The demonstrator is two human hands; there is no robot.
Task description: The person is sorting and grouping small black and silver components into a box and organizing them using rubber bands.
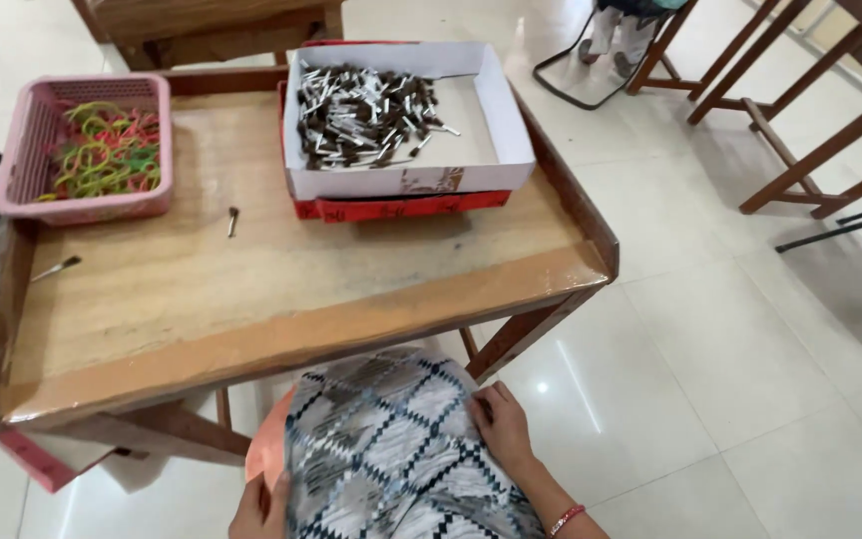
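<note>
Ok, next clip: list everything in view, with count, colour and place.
wooden table: one, brown, centre
pink basket: one, back left, holding coloured rubber bands
white box: one, back centre, on a red box
small sticks: many, dark and white, in the white box
loose sticks: two, on the tabletop
wooden furniture: brown, upper right
patterned cloth: one, black and white, on the lap
left hand: at the cloth's left edge
right hand: resting on the cloth
</note>
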